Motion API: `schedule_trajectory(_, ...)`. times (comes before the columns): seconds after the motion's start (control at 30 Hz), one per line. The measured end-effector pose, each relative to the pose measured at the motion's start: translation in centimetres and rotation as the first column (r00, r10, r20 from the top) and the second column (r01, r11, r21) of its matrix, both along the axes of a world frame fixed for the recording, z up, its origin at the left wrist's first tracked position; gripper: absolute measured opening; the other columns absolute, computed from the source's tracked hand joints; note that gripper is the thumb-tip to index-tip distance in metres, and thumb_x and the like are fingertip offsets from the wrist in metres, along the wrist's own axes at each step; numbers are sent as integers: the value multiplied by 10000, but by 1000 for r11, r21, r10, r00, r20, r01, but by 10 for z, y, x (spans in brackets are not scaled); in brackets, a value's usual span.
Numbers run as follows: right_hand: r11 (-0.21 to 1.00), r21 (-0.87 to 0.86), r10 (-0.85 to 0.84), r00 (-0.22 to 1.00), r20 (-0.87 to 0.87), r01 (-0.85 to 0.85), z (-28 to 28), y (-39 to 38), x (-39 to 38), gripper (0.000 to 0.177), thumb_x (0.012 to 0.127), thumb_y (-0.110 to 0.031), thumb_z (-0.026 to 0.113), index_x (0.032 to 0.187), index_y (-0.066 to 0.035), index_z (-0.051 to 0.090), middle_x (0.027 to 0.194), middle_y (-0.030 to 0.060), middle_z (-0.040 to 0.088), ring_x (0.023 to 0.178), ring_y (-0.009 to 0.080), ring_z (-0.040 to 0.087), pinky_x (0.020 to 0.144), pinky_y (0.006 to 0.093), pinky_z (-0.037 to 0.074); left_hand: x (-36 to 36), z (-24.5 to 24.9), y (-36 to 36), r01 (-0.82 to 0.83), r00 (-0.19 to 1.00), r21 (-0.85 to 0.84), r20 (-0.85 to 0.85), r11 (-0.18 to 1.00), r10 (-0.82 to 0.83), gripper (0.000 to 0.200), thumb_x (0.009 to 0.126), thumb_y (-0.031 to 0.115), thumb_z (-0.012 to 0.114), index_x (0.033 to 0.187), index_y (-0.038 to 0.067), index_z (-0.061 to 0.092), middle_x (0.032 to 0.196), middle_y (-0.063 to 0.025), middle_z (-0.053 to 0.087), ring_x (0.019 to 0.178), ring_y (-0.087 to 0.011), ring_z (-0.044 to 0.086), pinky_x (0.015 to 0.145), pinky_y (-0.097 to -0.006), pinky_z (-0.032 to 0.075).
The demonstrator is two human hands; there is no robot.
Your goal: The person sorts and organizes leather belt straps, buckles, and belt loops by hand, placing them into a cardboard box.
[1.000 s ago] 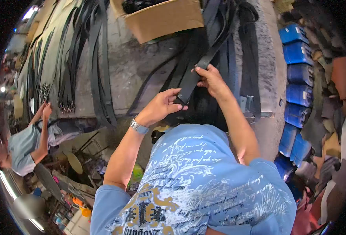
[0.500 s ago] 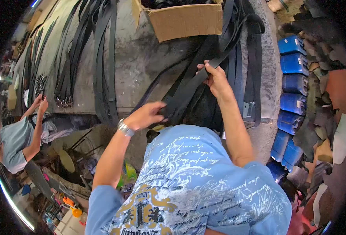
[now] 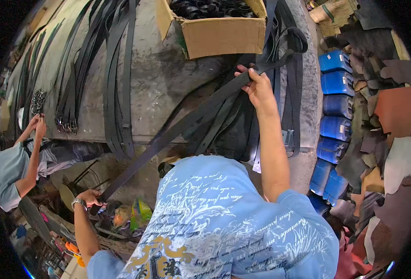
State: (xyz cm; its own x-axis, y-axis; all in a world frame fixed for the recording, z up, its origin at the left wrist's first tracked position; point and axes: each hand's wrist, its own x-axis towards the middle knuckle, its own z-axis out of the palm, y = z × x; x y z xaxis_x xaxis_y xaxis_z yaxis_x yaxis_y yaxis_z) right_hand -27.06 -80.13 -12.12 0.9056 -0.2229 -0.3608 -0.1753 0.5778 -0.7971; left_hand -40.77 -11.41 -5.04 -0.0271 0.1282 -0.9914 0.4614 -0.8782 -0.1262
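Note:
A long black leather belt strap [image 3: 168,138] is stretched diagonally across my body. My left hand [image 3: 90,197], with a metal watch at the wrist, is closed around its lower end, out past the table's front edge. At the other side my right hand [image 3: 257,86] pinches the same strap between thumb and fingers, just below the cardboard box. Beyond that hand the strap runs on toward a curled loop at the upper right. Beneath it, more black straps [image 3: 222,123] lie in a pile and hang over the edge.
The cardboard box [image 3: 224,38] holds several black loops. Bundles of straps [image 3: 117,83] drape over the table [image 3: 156,79]. At far left, another person's hands [image 3: 37,124] hold something by a buckled bundle. Blue jerrycans [image 3: 336,83] line the right side, beside leather scraps [image 3: 396,111].
My left hand has swung down and left, drawing the strap out taut. My right hand stays near the same spot, still gripping. The view has shifted slightly.

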Motion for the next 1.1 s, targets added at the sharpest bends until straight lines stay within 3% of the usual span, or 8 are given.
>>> schedule_trajectory(0.13, 1000, -14, -7, 1000, -29, 7, 0, 3, 4, 172, 995, -153, 504, 1143, -78, 460, 1187, 189, 635, 1018, 301, 659, 784, 427, 558, 6, 14, -17, 102, 988, 39, 116, 994, -106, 193, 788, 59, 761, 969, 41, 697, 712, -4, 690, 481, -100, 477, 429, -270, 362)
schedule_trajectory(0.23, 996, -92, -10, 998, -65, 4, -1, 3, 3, 224, 989, -205, 526, 1173, -78, 505, 1123, 120, 649, 928, 251, 655, 755, 389, 556, 4, 6, -8, -280, 940, -210, 139, 937, 312, 229, 772, -5, 736, 984, -24, 653, 838, -77, 703, 659, -157, 598, 624, -279, 480)
schedule_trajectory(0.3, 978, -201, 42, 994, -103, -62, 3, 4, -4, 287, 980, -255, 548, 1205, -76, 539, 1065, 66, 650, 856, 203, 638, 735, 360, 552, 12, 19, -47, -494, 803, -437, 103, 752, 587, 232, 776, -41, 705, 992, -61, 621, 945, -128, 696, 837, -211, 662, 815, -309, 527)
schedule_trajectory(0.47, 928, -259, 236, 961, -147, -268, 41, 64, -46, 293, 937, -274, 617, 1161, -85, 640, 1017, -1, 603, 844, 131, 572, 724, 312, 534, 52, 23, -214, -354, 406, -885, 145, 301, 903, 455, 860, -18, 648, 1287, -69, 499, 1185, -148, 621, 1108, -231, 606, 1004, -379, 476)
schedule_trajectory(0.53, 850, -355, 385, 919, -84, -388, 52, 90, -60, 282, 937, -227, 624, 1155, -50, 646, 985, 2, 632, 858, 123, 579, 778, 292, 510, 73, 31, -276, -312, 406, -910, 131, 272, 905, 471, 881, 19, 644, 1323, -22, 489, 1242, -128, 610, 1143, -217, 596, 990, -354, 465)
schedule_trajectory(0.67, 784, -366, 562, 824, 73, -502, 73, 144, -87, 247, 935, -161, 603, 1103, 12, 653, 998, 38, 678, 894, 135, 591, 827, 307, 483, 102, 9, -351, -254, 355, -965, -157, -67, 922, 387, 908, 41, 638, 1276, 9, 525, 1200, -89, 643, 1110, -180, 611, 980, -339, 477)
schedule_trajectory(0.77, 583, -528, 735, 678, 18, -618, 58, 150, -100, 249, 925, -206, 603, 1015, 23, 643, 855, 137, 659, 813, 158, 599, 734, 343, 481, 109, 0, -360, -294, 368, -952, -198, -89, 909, 348, 920, 17, 617, 1255, 5, 526, 1181, -86, 639, 1065, -145, 619, 921, -298, 515)
schedule_trajectory(1.1, 543, -520, 716, 687, -124, -660, 47, 151, -98, 300, 921, -252, 612, 961, 45, 617, 776, 175, 644, 721, 192, 593, 674, 379, 474, 112, -1, -357, -293, 389, -945, -258, -147, 884, 346, 913, 16, 627, 1246, 3, 535, 1156, -76, 647, 1053, -134, 617, 939, -291, 501)
